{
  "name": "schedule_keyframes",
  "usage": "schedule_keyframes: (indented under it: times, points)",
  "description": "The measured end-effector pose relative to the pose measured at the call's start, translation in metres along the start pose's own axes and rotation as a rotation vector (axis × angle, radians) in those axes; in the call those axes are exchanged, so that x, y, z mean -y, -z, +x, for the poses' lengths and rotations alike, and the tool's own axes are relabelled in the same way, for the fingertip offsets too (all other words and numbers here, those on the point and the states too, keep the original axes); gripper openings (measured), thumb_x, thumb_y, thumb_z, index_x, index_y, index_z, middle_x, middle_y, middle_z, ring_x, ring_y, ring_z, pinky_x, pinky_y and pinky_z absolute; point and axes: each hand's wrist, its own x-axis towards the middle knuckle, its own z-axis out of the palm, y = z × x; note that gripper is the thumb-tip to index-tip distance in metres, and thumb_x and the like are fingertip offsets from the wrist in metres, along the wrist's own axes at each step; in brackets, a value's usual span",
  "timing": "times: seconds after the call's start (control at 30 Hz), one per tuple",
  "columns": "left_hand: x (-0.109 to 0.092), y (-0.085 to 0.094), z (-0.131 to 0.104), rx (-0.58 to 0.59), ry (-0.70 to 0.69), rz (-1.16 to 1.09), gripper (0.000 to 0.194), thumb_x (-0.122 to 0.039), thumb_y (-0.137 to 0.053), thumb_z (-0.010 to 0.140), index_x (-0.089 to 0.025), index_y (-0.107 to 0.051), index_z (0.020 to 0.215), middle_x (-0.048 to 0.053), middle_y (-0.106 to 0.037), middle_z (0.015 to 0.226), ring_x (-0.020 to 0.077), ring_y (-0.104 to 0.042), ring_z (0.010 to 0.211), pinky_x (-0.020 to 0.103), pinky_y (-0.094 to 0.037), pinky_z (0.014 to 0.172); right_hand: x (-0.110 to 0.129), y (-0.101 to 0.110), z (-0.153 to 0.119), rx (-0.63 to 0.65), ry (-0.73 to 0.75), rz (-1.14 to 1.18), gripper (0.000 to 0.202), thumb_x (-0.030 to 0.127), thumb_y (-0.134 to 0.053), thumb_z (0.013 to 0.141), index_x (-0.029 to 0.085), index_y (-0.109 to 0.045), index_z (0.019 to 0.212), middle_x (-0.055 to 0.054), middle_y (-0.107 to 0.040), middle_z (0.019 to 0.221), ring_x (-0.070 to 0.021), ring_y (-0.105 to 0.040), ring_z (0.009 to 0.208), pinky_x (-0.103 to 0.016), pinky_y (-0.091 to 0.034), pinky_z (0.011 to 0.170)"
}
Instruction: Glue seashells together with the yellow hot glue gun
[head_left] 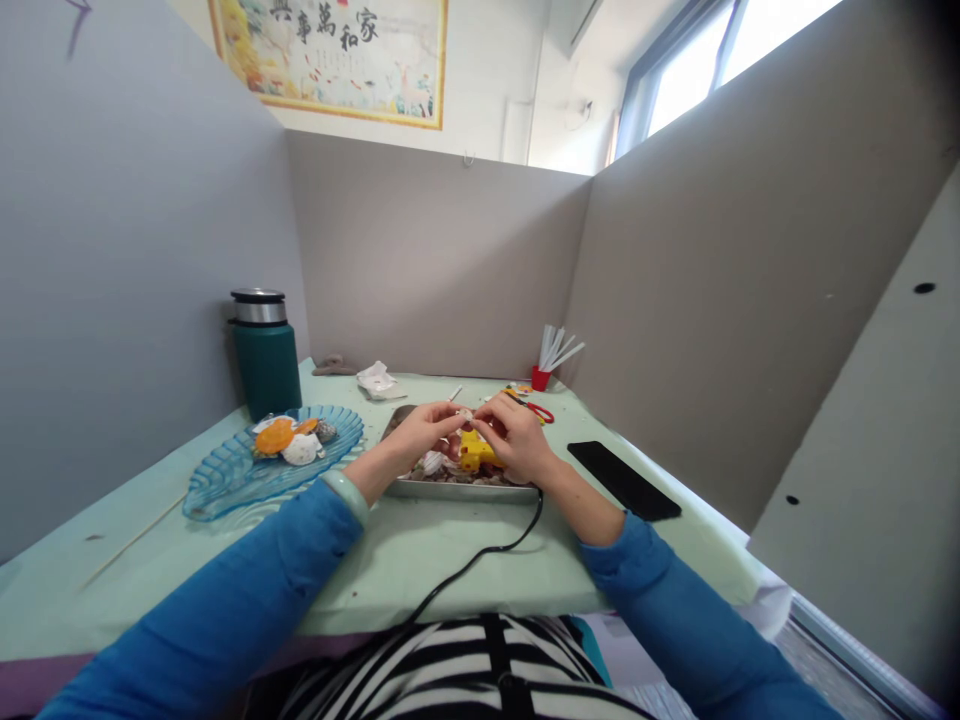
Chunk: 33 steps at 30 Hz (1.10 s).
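Note:
Over a metal tray (465, 491) my left hand (426, 432) and my right hand (519, 436) meet at the fingertips. Between them they pinch a small pale piece (466, 415), maybe a shell; its exact kind is too small to make out. Just below the right fingers lies a yellow glue gun (475, 453) in the tray, partly covered by that hand. A black cord (480, 553) runs from the tray's front right towards my lap. Whitish and brownish shells (433, 463) fill the tray around the gun.
On the left, a blue fluted dish (225, 480) bears orange and white shells (276, 437), with a green flask (267, 365) behind and a thin stick (135, 540) in front. Crumpled tissue (377, 379), red-handled scissors (541, 412), a red cup (541, 378) of white sticks and a black slab (624, 480) surround the tray. Partitions enclose the table.

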Motion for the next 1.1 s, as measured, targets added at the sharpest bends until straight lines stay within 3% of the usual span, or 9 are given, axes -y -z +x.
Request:
schedule_keyframes:
  times: [0.13, 0.37, 0.5, 0.73, 1.1]
  points:
    - [-0.0017, -0.0010, -0.0006, -0.008, 0.014, -0.017, 0.035, -0.043, -0.064, 0.072, -0.013, -0.061, 0.089, 0.000, -0.054, 0.065, 0.0084, -0.050, 0.052, 0.027, -0.050, 0.056, -0.0025, -0.0009, -0.0007, 0.009, 0.007, 0.006, 0.015, 0.031, -0.051, 0.088, 0.019, -0.060, 0.086, -0.003, -0.056, 0.076, -0.0124, -0.047, 0.061, -0.025, -0.038, 0.059]
    - [-0.0029, 0.0001, -0.0015, 0.051, 0.021, -0.046, 0.033, -0.042, -0.064, 0.073, -0.012, -0.063, 0.088, -0.001, -0.050, 0.061, 0.0085, -0.048, 0.051, 0.028, -0.050, 0.056, -0.0025, 0.0009, -0.0003, 0.057, 0.018, 0.050, 0.029, 0.031, -0.055, 0.086, 0.022, -0.056, 0.113, -0.005, -0.056, 0.093, -0.0123, -0.050, 0.065, -0.027, -0.044, 0.065]
    - [-0.0056, -0.0006, -0.0028, 0.074, 0.031, -0.049, 0.036, -0.038, -0.067, 0.071, -0.012, -0.064, 0.095, 0.000, -0.052, 0.066, 0.0078, -0.049, 0.052, 0.027, -0.049, 0.056, -0.0023, 0.0015, -0.0005, 0.089, 0.029, 0.038, 0.027, 0.030, -0.054, 0.087, 0.023, -0.058, 0.112, -0.005, -0.054, 0.091, -0.0135, -0.051, 0.071, -0.028, -0.044, 0.068]
    - [-0.0089, -0.0025, -0.0048, 0.084, 0.039, -0.066, 0.029, -0.038, -0.067, 0.070, -0.013, -0.063, 0.082, -0.002, -0.049, 0.064, 0.0071, -0.048, 0.051, 0.027, -0.049, 0.057, -0.0002, 0.0028, 0.0004, 0.063, 0.033, 0.050, 0.029, 0.031, -0.055, 0.086, 0.022, -0.056, 0.114, -0.006, -0.055, 0.092, -0.0132, -0.050, 0.069, -0.029, -0.045, 0.067]
    - [-0.0069, -0.0011, -0.0035, 0.138, 0.029, -0.093, 0.023, -0.036, -0.062, 0.075, -0.013, -0.060, 0.078, -0.002, -0.048, 0.060, 0.0089, -0.046, 0.051, 0.031, -0.051, 0.057, -0.0008, 0.0039, 0.0002, 0.070, 0.033, 0.037, 0.027, 0.034, -0.055, 0.086, 0.022, -0.058, 0.109, -0.006, -0.055, 0.090, -0.0136, -0.049, 0.068, -0.029, -0.044, 0.067]
